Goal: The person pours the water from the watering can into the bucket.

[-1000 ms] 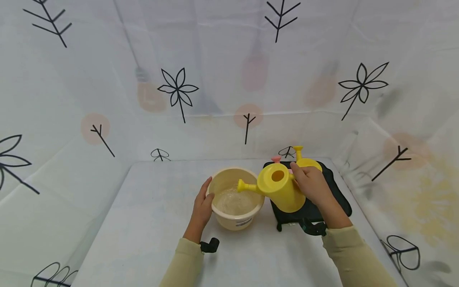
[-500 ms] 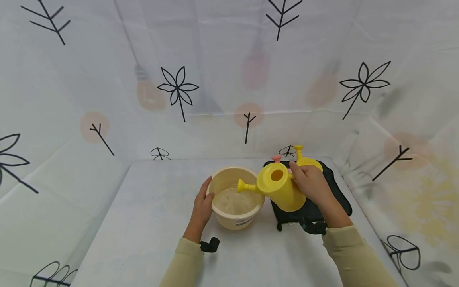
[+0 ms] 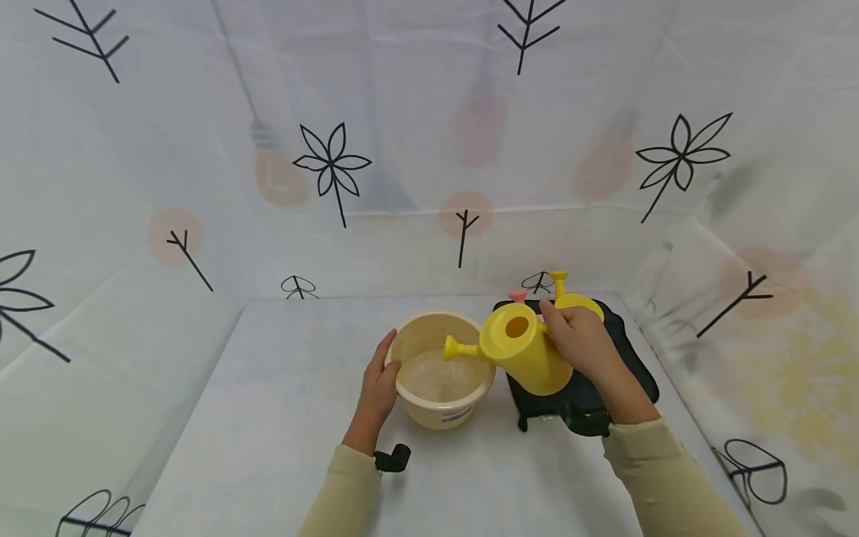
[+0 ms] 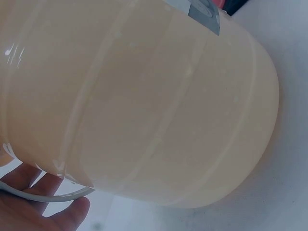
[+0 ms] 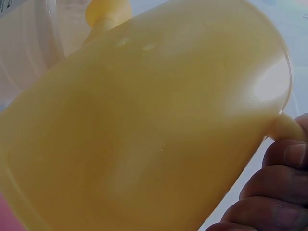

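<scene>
A cream plastic basin (image 3: pixel 439 418) stands mid-table with rippled water in its bottom. My left hand (image 3: pixel 377 391) grips its left rim, thumb at the rim and fingers along the outer wall. In the left wrist view the basin's ribbed side (image 4: pixel 144 106) fills most of the picture, and the left hand's fingers show at the lower left. My right hand (image 3: pixel 582 339) holds a yellow watering can (image 3: pixel 530 358) by its handle, tilted left, its spout over the basin. The right wrist view shows curled fingers (image 5: pixel 269 183) at the handle beside the can's body (image 5: pixel 144 125).
A black mat (image 3: pixel 631 358) lies on the right of the white table (image 3: pixel 282 418). On its far part stand a second yellow watering can (image 3: pixel 580 302) and a pink item (image 3: pixel 517 296), mostly hidden behind the held can. Patterned cloth hangs round the table.
The held watering can has tipped very slightly further and risen a touch. The ripples in the basin's water look different. The left hand and basin have stayed in place.
</scene>
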Demonstrator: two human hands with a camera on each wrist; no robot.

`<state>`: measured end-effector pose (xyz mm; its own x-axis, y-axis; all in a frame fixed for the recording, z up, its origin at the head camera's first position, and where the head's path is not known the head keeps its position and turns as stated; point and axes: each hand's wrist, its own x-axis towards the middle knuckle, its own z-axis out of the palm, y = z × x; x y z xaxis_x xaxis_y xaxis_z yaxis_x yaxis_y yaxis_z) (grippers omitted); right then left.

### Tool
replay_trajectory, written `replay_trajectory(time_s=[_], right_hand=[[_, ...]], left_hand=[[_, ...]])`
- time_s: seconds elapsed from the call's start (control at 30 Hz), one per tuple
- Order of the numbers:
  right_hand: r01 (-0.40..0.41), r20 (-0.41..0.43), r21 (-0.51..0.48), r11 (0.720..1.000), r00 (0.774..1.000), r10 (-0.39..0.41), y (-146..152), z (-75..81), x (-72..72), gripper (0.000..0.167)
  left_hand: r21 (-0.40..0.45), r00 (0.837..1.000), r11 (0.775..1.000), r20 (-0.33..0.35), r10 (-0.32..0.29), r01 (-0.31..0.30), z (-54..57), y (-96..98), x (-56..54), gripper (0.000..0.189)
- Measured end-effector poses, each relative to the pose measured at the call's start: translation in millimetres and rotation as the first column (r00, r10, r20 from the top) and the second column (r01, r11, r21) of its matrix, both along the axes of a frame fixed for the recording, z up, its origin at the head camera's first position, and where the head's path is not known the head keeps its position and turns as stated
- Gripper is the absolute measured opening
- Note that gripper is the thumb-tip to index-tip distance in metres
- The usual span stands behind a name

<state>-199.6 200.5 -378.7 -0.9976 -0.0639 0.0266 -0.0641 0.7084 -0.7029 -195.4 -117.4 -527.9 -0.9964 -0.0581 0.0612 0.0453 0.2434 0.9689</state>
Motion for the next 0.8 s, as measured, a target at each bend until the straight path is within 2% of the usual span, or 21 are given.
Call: replay_trajectory(time_s=[0.8], right_hand=[[-0.023,-0.003,0.032,0.999,1.0,0.024,-2.3,3.6,-0.3,0.065]], left_hand=[[0.012,1.0,1.0,-0.007,-0.009,0.009,0.4,-0.4,1.2,0.057]])
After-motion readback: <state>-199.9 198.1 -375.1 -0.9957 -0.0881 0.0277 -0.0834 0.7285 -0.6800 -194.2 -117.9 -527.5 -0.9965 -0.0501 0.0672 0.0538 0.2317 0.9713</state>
